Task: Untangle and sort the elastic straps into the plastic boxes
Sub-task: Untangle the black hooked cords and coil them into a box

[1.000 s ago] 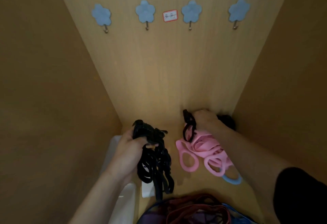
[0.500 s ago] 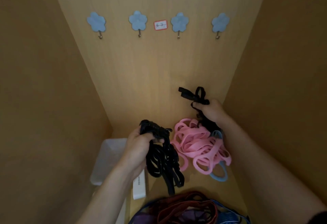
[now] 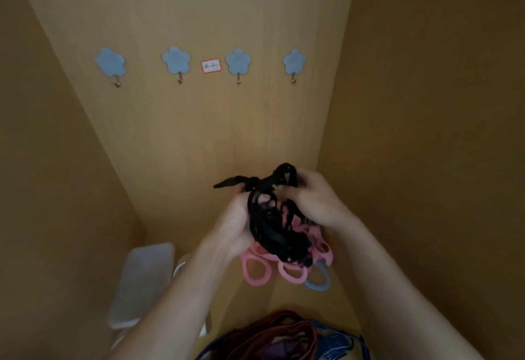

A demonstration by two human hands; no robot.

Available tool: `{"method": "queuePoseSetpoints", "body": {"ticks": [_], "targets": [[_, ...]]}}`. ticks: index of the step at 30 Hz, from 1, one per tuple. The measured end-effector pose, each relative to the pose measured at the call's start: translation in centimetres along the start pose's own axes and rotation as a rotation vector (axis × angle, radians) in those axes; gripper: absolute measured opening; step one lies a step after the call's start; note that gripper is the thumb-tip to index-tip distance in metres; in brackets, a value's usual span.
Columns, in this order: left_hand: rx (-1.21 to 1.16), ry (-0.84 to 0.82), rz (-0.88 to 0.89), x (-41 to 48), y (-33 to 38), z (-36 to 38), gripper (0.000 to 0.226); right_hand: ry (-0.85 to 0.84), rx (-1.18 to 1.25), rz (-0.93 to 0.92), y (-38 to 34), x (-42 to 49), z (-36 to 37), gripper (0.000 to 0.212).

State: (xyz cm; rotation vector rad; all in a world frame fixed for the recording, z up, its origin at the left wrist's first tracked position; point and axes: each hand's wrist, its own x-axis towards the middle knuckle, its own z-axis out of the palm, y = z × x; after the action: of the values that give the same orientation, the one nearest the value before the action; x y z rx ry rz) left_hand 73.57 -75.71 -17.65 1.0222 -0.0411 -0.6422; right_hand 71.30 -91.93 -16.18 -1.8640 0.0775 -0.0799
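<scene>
Inside a wooden cupboard; both hands raised in front of the back panel (image 3: 199, 138), close together, a tangle of black elastic straps (image 3: 270, 226) between them.

Left hand (image 3: 233, 226): fingers curled round the left side of the tangle, thumb across its upper part; right hand (image 3: 315, 200): fingers closed on the top loop and the right-hand strands. Both grasping, neither released.

Tangle's long axis runs top to bottom, leaning slightly lower-right; the bulk hangs down below the hands; one loose end sticks out leftward, near level, past the left hand's fingers; a small loop stands up at the top by the right hand.

Lower end of the tangle hangs over a heap of pink straps (image 3: 258, 271) lying on the cupboard floor (image 3: 284, 297); whether it touches them, cannot tell; one blue strap (image 3: 318, 283) loop shows at the heap's right edge.

Translucent plastic box (image 3: 145, 277) on the floor at left, well apart from the tangle; the left forearm crosses its right side.

Bottom edge of view: maroon straps (image 3: 284, 331) piled together, blue material beside them, blurred.

Back panel: four blue flower hooks (image 3: 175, 59) in a row; a small red-edged label (image 3: 210, 66) between the middle two; writing unreadable.
</scene>
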Motion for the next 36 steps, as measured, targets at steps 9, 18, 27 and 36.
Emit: {"method": "queuePoseSetpoints", "body": {"ticks": [9, 18, 27, 36], "targets": [[0.204, -0.217, 0.034, -0.5, -1.9, 2.5, 0.039, 0.358, -0.035, -0.060, -2.4, -1.1, 0.0, 0.038], [0.763, -0.033, 0.084, 0.0, -6.0, 2.3, 0.064, 0.298, 0.576, -0.155, -9.4, -1.3, -1.8, 0.022], [0.720, 0.057, 0.138, 0.6, -2.5, 1.0, 0.031, 0.510, -0.011, -0.178, -2.2, -2.0, -2.0, 0.020], [0.496, 0.105, 0.231, 1.9, 2.5, 1.7, 0.018, 0.069, 0.168, 0.087, 5.1, -4.8, -0.3, 0.065]]}}
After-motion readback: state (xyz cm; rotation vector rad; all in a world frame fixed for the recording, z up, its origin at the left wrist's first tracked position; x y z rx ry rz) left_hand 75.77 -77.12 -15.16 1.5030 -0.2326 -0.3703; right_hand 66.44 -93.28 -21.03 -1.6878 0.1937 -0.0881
